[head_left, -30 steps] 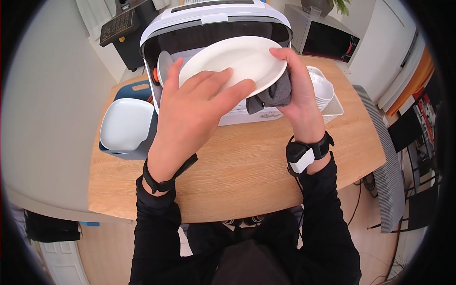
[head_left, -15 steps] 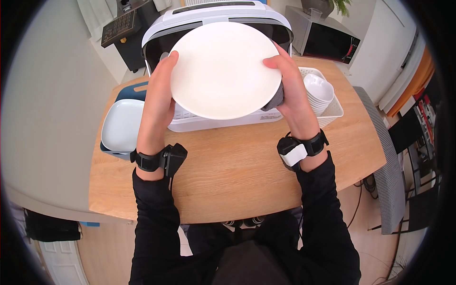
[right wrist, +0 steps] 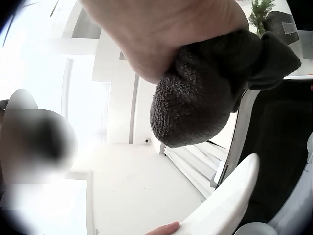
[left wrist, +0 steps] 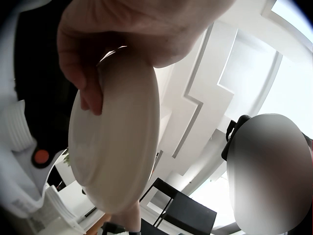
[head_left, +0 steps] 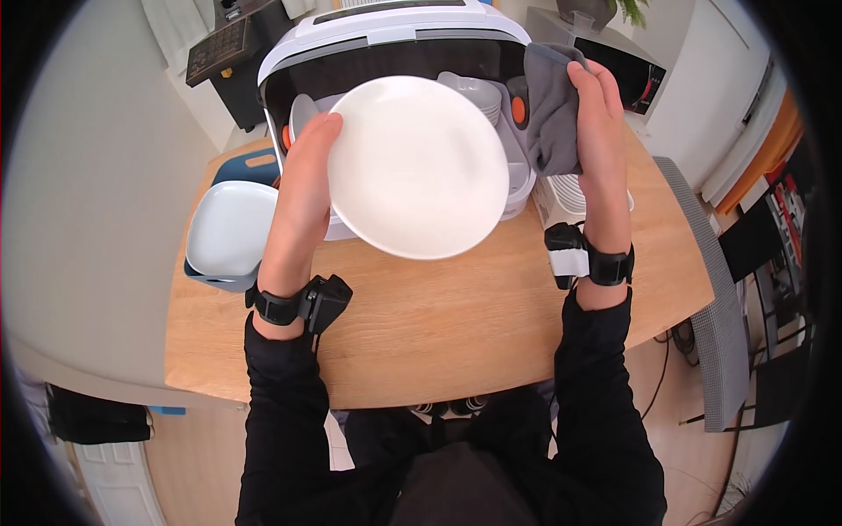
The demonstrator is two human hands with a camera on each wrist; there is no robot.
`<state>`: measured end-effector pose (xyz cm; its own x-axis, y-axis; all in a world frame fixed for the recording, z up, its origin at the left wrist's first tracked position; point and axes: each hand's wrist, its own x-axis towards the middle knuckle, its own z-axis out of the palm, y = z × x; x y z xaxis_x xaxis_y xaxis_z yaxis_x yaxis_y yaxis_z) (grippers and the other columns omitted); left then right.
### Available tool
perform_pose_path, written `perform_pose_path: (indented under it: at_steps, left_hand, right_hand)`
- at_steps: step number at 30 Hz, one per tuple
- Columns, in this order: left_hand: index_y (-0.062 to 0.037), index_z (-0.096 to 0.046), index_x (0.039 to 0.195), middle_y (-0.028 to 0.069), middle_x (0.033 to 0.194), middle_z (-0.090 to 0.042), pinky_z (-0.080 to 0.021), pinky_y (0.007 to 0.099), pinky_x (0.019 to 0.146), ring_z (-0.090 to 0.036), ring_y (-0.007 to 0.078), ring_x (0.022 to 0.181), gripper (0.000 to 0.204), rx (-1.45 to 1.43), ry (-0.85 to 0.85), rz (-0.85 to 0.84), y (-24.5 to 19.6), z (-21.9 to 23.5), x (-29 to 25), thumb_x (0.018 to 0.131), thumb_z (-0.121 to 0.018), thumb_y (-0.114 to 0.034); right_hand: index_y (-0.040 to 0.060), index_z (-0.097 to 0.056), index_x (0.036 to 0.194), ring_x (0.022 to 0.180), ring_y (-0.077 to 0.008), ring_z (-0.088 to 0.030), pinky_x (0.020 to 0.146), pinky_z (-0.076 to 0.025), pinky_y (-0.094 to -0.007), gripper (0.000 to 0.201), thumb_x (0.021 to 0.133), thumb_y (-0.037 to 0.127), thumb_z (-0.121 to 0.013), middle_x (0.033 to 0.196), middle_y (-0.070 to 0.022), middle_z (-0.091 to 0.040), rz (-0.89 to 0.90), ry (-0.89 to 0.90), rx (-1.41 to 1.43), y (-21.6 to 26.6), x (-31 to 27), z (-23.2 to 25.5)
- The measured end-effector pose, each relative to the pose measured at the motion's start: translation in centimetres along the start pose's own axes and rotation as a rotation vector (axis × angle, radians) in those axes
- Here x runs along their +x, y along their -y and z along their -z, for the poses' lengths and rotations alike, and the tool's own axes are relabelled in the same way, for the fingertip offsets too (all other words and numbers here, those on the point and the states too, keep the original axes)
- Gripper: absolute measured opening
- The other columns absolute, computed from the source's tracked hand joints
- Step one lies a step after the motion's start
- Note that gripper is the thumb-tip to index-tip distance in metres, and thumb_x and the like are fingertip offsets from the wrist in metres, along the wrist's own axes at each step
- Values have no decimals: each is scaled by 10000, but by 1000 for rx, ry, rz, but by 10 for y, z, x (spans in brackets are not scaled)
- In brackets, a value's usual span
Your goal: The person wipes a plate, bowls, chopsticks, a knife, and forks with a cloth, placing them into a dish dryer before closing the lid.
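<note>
My left hand (head_left: 307, 171) grips a round white plate (head_left: 419, 167) by its left edge, thumb on the face and fingers behind, as the left wrist view shows. The plate (left wrist: 117, 132) is held up over the table in front of the open dish dryer. Off to the right, my right hand (head_left: 602, 123) holds a bunched dark grey cloth (head_left: 553, 110), apart from the plate. In the right wrist view the fluffy cloth (right wrist: 195, 98) hangs below the palm. Inside the white dryer (head_left: 517, 188), white bowls (head_left: 478, 95) stand at the right and another plate (head_left: 303, 114) at the left.
On the left stands a blue bin (head_left: 232, 171) topped with a pale square plate (head_left: 232, 228). A white basket (head_left: 548, 206) with stacked bowls (head_left: 566, 191) sits at the right, partly behind my right forearm. A microwave (head_left: 614, 74) is behind it. The table (head_left: 456, 333) ends near my body.
The left hand first lay over the plate's face, then took its left edge. The right hand let go of the plate and moved right and up with the cloth. The plate came lower and nearer.
</note>
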<state>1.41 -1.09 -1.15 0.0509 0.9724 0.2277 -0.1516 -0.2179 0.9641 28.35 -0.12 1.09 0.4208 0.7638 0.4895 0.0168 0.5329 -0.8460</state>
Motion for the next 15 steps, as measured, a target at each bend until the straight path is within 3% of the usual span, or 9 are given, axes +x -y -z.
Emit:
perform_pose_path:
  at_steps: [1,4,6,10,11,15]
  left_hand:
    - [11,-564,1246,91,1114,-633,-453,279,892,-590,157,1034,419,22,25,3,2,-3,-2,1015,-446,-317]
    - [11,-572,1246,83,1101,-633,-441,268,884,-581,142,1007,421,60,85,24,7,-12,-9,1016,-446,-318]
    - [15,-572,1252,82,1102,-636,-441,266,885,-579,137,1006,420,39,110,47,2,-18,-16,1019,-443,-311]
    - [19,-566,1268,81,1107,-643,-444,256,875,-584,130,997,420,83,122,-57,-5,-20,-23,1029,-446,-305]
    - [17,-566,1270,80,1102,-645,-444,251,870,-584,127,991,419,82,117,-74,-6,-20,-24,1031,-446,-305]
    - [7,-581,1254,64,1054,-649,-445,234,844,-576,115,956,401,220,60,-186,-4,-21,-28,1039,-447,-304]
  right_hand:
    - [0,-576,1141,924,-192,-625,825,-488,-306,364,935,300,-572,1067,-107,-646,85,18,-62,-1,-3,-2]
    - [21,-580,1132,936,-284,-629,840,-494,-361,336,911,271,-544,1081,-151,-627,390,110,-517,0,-28,-20]
    - [48,-590,1112,943,-348,-610,831,-495,-403,307,890,254,-536,1090,-168,-596,396,188,-725,5,-49,-36]
    - [58,-649,1073,921,-327,-617,787,-507,-403,246,859,178,-635,1065,-127,-586,621,317,-565,-8,-53,-47]
    - [58,-669,1071,1010,-272,-597,871,-481,-347,236,843,115,-679,1077,-81,-597,566,370,-490,-7,-57,-47]
    - [92,-714,1021,911,-262,-641,761,-524,-335,242,781,119,-734,1080,-68,-623,714,467,-385,-14,-64,-58]
